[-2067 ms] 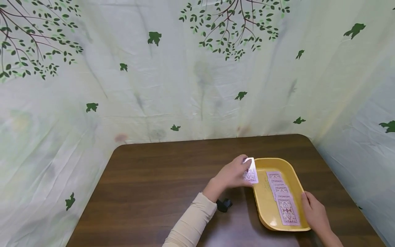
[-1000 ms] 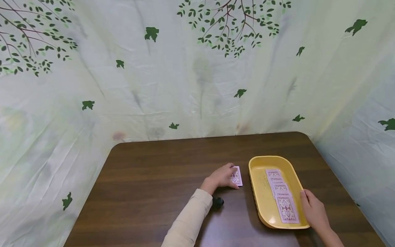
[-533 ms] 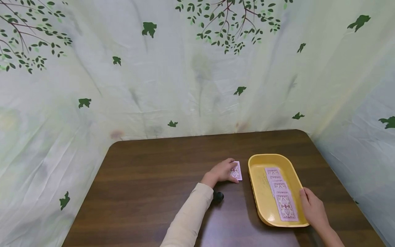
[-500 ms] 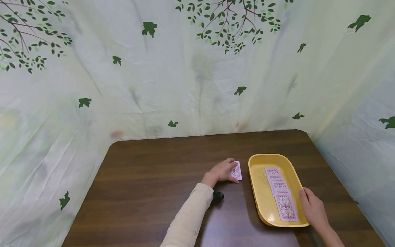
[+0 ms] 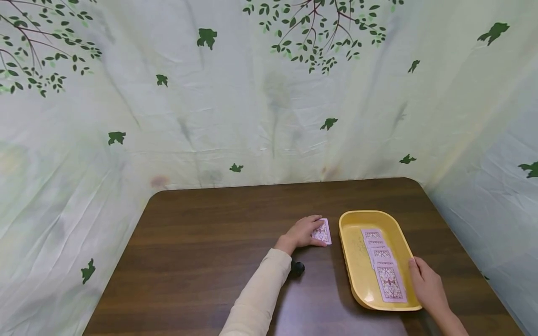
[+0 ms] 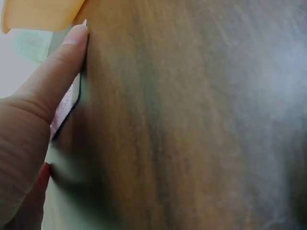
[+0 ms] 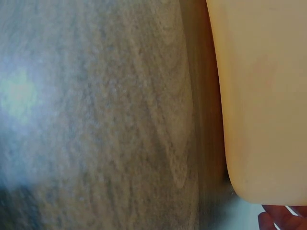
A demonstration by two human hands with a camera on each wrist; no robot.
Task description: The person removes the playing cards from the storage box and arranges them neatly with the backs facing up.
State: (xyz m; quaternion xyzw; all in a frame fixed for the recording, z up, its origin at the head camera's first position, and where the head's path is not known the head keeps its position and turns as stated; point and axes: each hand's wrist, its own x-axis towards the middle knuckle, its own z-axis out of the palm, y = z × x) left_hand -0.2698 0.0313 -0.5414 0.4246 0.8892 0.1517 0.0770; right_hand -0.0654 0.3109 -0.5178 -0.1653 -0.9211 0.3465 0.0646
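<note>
One card (image 5: 322, 233): my left grip (image 5: 300, 232) pinches it between thumb and fingers, left of the tray (image 5: 354, 280); too slack a pinch could drop it, too hard could bend it.
Yellow tray: just right of that card; a tilt could slide its overlapping cards (image 5: 390, 284) out of line.
Right grip (image 5: 429, 285): I clasp the tray's right edge; a careless tug could cause that tilt.
Worktop (image 5: 201, 238): dark wood grain, glossy towards me; a flat card might cling.
Room: pale cloth (image 5: 239, 116) hangs beyond, printed with branches and green leaves.
</note>
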